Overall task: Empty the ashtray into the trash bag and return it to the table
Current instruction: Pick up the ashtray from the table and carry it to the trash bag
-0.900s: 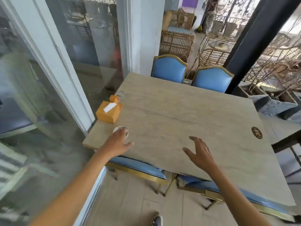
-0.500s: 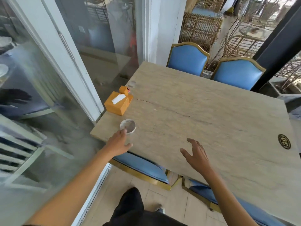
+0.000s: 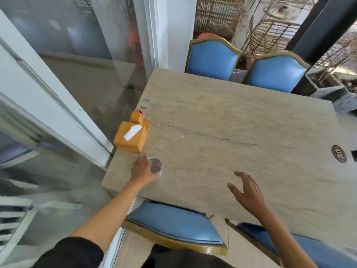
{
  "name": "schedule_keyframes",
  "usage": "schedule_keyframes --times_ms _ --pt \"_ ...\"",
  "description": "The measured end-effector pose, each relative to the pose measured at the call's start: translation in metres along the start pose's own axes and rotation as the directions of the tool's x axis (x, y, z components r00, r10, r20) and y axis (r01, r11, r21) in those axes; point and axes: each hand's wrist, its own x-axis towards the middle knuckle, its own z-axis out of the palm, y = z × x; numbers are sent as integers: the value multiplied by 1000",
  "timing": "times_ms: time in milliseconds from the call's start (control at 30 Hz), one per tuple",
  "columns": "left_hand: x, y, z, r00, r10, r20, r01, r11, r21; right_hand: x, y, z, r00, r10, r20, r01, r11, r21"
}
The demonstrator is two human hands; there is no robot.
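Observation:
A small round clear glass ashtray point(image 3: 156, 165) stands on the beige stone table point(image 3: 231, 132), near its front left corner. My left hand point(image 3: 142, 171) lies against the ashtray's left side, with fingers curled over the rim and the thumb at its near edge. The hand hides the left part of the dish. My right hand point(image 3: 249, 192) hovers above the table's near edge, fingers spread and holding nothing. No trash bag is in view.
An orange tissue box point(image 3: 132, 137) sits just behind the ashtray, with a small orange block point(image 3: 137, 116) beyond it. A glass wall point(image 3: 58, 93) runs along the left. Blue chairs point(image 3: 212, 59) stand at the far side and two point(image 3: 173, 227) are tucked under the near edge. A number disc point(image 3: 338, 153) marks the right.
My left hand drew back to the ashtray's near rim, then closed in on its left side. The view has moved in over the table. My right hand stays open.

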Motion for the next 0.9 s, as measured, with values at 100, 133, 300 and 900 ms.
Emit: schedule_keyframes --times_ms 100,133,300,900 --pt "21 -4 4 998 13 57 -19 994 108 0 -6 6 998 62 -12 -62 998 -8" --pt "28 -6 6 997 20 70 -30 989 142 -1 -9 9 997 73 -12 -73 997 -3" --pt "47 -18 20 987 95 132 -120 974 193 -4 -20 26 990 141 -1 -141 990 28" --pt "24 -13 17 945 325 -31 -323 945 57 -32 -26 36 976 217 -16 -212 966 145"
